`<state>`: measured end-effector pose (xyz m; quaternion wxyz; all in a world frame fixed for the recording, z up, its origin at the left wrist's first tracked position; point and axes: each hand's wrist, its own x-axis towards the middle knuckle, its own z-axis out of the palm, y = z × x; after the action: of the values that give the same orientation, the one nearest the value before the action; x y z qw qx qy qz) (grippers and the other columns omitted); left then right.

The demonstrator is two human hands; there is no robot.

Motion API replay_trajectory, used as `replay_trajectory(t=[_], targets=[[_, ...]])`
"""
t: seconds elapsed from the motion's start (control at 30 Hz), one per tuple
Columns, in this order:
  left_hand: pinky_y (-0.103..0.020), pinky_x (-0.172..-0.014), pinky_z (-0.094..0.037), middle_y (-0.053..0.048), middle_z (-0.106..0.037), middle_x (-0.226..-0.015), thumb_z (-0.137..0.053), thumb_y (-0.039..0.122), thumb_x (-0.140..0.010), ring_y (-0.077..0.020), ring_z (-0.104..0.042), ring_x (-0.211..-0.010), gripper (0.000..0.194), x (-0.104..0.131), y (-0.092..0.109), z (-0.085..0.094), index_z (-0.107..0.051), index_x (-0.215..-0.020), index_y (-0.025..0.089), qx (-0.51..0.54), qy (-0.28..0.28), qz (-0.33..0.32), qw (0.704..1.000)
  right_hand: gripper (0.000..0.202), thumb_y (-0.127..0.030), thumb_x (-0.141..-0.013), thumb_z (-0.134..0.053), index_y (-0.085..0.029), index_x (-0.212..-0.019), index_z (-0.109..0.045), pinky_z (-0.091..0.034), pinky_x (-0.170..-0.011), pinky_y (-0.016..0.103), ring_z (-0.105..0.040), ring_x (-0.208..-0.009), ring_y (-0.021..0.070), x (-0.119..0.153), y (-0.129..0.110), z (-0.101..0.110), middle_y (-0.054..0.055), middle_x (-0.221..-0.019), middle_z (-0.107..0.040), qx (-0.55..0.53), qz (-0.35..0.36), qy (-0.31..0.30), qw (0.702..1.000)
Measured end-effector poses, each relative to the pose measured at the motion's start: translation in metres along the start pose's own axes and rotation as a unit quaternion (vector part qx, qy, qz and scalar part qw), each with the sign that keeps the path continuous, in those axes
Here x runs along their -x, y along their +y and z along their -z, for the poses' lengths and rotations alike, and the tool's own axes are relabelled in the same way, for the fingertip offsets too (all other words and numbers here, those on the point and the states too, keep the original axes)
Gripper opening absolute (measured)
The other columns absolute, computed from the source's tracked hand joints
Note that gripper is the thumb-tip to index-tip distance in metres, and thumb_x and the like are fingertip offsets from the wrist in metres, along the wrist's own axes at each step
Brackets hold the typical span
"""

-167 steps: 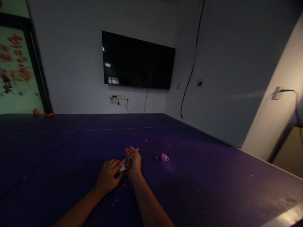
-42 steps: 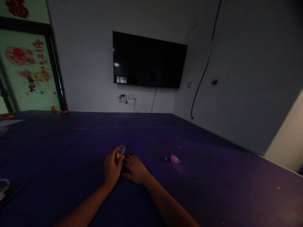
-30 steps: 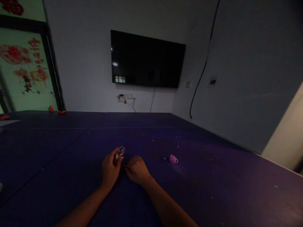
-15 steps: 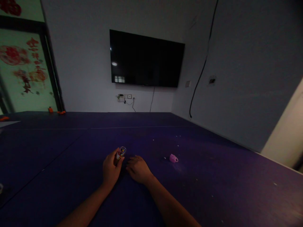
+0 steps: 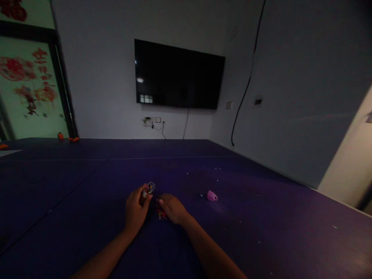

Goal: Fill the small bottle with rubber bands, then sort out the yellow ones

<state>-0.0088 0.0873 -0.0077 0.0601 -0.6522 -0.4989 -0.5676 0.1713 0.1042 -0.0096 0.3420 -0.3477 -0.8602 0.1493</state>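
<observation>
My left hand (image 5: 137,207) is wrapped round a small clear jar (image 5: 149,188), tilted with its round mouth facing up, some colourful bits showing inside. Just right of it, my right hand (image 5: 172,208) rests low over the dark blue-purple surface (image 5: 162,252), its fingers curled at a small pile of red and multicoloured pieces (image 5: 161,211). Whether it grips any of them is hidden. A pink pot-shaped lid or toy with a ring (image 5: 212,196) lies to the right of my right hand, touched by neither hand.
White specks are scattered on the right of the surface. Orange objects (image 5: 73,139) stand at the far left edge, near a decorated door (image 5: 31,85). A black television (image 5: 178,75) hangs on the far wall, with sockets and cables below. Another cable (image 5: 242,99) hangs at the right.
My right hand has shifted slightly right, and the colourful pieces beside its fingers have come into sight. My left hand still holds the jar. The view has shifted slightly.
</observation>
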Motion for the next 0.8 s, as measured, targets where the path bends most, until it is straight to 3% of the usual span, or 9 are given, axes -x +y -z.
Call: replay_trajectory(t=[0.1, 0.23, 0.4, 0.6, 0.7, 0.8], targets=[[-0.045, -0.084, -0.049, -0.011, -0.068, -0.107, -0.056, 0.040, -0.085, -0.0279, -0.064, -0.095, 0.035, 0.000, 0.001, 0.001, -0.059, -0.114, 0.019, 0.001, -0.001, -0.007, 1.000, 0.057, -0.048, -0.099, -0.019, -0.017, -0.104, -0.067, -0.043, -0.088, 0.030, -0.063, -0.096, 0.0196, 0.000, -0.002, 0.003, 0.009, -0.097, -0.070, 0.015, -0.018, -0.001, 1.000], [-0.045, -0.084, -0.049, -0.011, -0.068, -0.106, -0.056, 0.039, -0.085, -0.0277, -0.064, -0.095, 0.035, -0.001, 0.001, 0.001, -0.058, -0.114, 0.018, 0.001, -0.006, -0.012, 1.000, 0.059, -0.051, -0.098, -0.020, -0.017, -0.109, -0.067, -0.042, -0.091, 0.031, -0.061, -0.103, 0.0208, 0.000, 0.002, 0.004, 0.011, -0.105, -0.069, -0.011, -0.082, 0.078, 0.993], [-0.044, -0.083, -0.050, -0.011, -0.068, -0.105, -0.057, 0.038, -0.085, -0.0273, -0.064, -0.094, 0.034, -0.001, 0.001, 0.002, -0.059, -0.113, 0.019, 0.003, -0.006, -0.016, 1.000, 0.073, -0.066, -0.091, -0.020, -0.016, -0.104, -0.070, -0.044, -0.092, 0.037, -0.062, -0.104, 0.0253, -0.002, 0.010, 0.000, 0.013, -0.105, -0.070, -0.127, -0.163, 0.148, 0.967], [-0.044, -0.082, -0.050, -0.011, -0.068, -0.105, -0.056, 0.038, -0.085, -0.0274, -0.064, -0.093, 0.034, -0.001, 0.001, 0.002, -0.058, -0.114, 0.019, -0.003, -0.003, -0.021, 1.000, 0.081, -0.078, -0.081, -0.026, -0.014, -0.104, -0.071, -0.047, -0.090, 0.043, -0.067, -0.093, 0.0275, -0.004, 0.017, -0.003, 0.014, -0.105, -0.070, -0.288, -0.193, 0.192, 0.918], [-0.045, -0.082, -0.050, -0.011, -0.068, -0.105, -0.056, 0.037, -0.085, -0.0282, -0.064, -0.093, 0.034, -0.001, 0.000, 0.001, -0.059, -0.112, 0.018, -0.010, -0.004, -0.025, 1.000, 0.079, -0.077, -0.081, -0.027, -0.016, -0.108, -0.070, -0.041, -0.097, 0.044, -0.062, -0.104, 0.0277, -0.005, 0.018, -0.003, 0.014, -0.111, -0.068, -0.272, -0.199, 0.221, 0.915], [-0.045, -0.082, -0.050, -0.011, -0.069, -0.104, -0.056, 0.037, -0.084, -0.0285, -0.064, -0.094, 0.033, -0.001, -0.001, 0.001, -0.059, -0.112, 0.018, -0.011, -0.004, -0.027, 1.000, 0.077, -0.075, -0.084, -0.025, -0.017, -0.111, -0.068, -0.035, -0.104, 0.043, -0.055, -0.116, 0.0262, -0.005, 0.013, -0.004, 0.013, -0.119, -0.064, -0.207, -0.185, 0.212, 0.937]])
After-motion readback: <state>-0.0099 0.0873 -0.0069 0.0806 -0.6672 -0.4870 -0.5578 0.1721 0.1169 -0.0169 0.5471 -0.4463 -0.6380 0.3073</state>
